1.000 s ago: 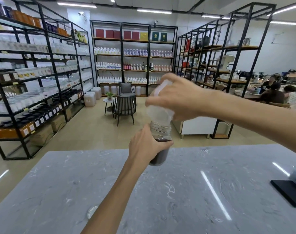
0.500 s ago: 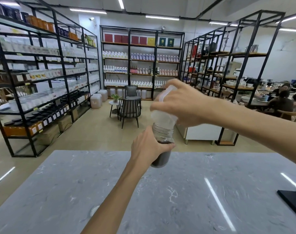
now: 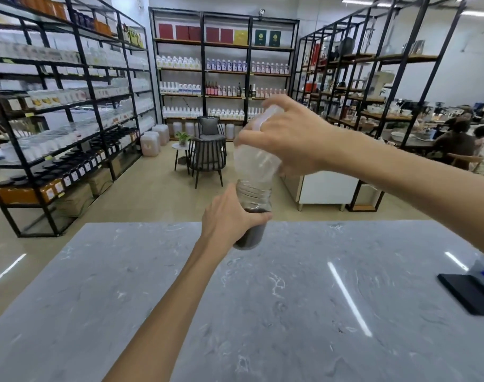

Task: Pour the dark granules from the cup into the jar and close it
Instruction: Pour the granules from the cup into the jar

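A clear jar (image 3: 254, 197) stands on the grey marble table (image 3: 262, 312) near its far edge, its lower part dark with granules (image 3: 249, 236). My left hand (image 3: 229, 219) wraps around the jar's left side and holds it. A clear plastic cup (image 3: 256, 158) is turned upside down right over the jar's mouth, its rim meeting the jar's neck. My right hand (image 3: 287, 136) grips the cup's upturned base from the right. The cup looks empty. No lid shows on the jar.
A black flat object (image 3: 468, 293) lies at the table's right edge, with a blue-and-white thing beside it. Behind the table are tall black shelf racks (image 3: 69, 106) with bottles, a chair (image 3: 207, 158) and people sitting at the far right.
Both hands keep the same hold, the cup upended over the jar. The camera has tilted, so the whole scene sits a little lower and further right in view.
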Demonstrator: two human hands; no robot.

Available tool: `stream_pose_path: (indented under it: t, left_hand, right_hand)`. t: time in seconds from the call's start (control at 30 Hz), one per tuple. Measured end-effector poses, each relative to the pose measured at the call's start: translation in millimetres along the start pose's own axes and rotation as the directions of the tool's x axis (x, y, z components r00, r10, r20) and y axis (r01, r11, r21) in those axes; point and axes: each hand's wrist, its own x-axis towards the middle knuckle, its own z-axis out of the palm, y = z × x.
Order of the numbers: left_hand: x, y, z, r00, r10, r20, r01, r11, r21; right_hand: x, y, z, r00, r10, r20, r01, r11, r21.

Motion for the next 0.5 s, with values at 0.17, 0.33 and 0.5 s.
stream_pose_path:
  t: [0.17,0.33,0.5]
  left_hand:
    - [-1.7,-3.5,-1.3,1.000,0.010,-0.011,-0.010,1.000,0.012]
    - [-2.7,-9.8,1.7,1.000,0.009,0.003,-0.009,1.000,0.008]
    - [-4.3,-19.7,7.0,1.000,0.017,0.023,-0.017,1.000,-0.002]
  right_hand:
    - [1.0,-2.2,-1.3,0.999,-0.021,-0.025,0.022,1.000,0.004]
    - [1.8,-7.8,-0.3,0.998,-0.061,0.023,0.062,0.998,-0.032]
    - [2.0,-18.8,10.1,0.998,-0.047,-0.032,0.048,0.999,0.015]
